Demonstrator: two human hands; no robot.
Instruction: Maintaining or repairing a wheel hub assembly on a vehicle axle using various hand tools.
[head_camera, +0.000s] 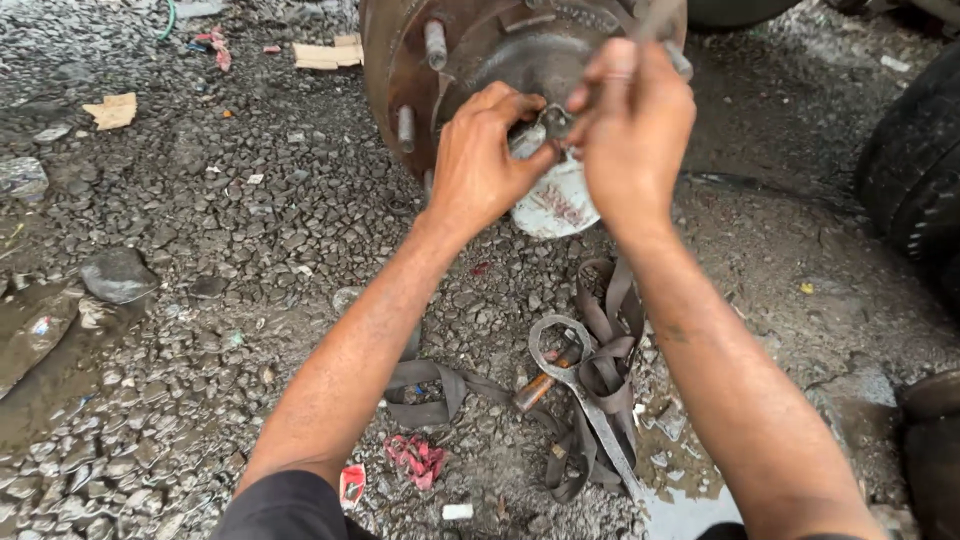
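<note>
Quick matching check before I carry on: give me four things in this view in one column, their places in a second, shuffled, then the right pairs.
Things:
1. ring spanner
2. grey strap
3. cardboard scrap
4. tyre

Places:
A. at the right edge of the view
B. on the gravel at far left, well away from the hub
C. on the ground between the forearms, its ring end toward the hub
D. looped on the ground below the hub, partly over the spanner

Pairs: 1-C, 2-D, 3-B, 4-A

Both the left hand and the right hand are at the rusty wheel hub.
</note>
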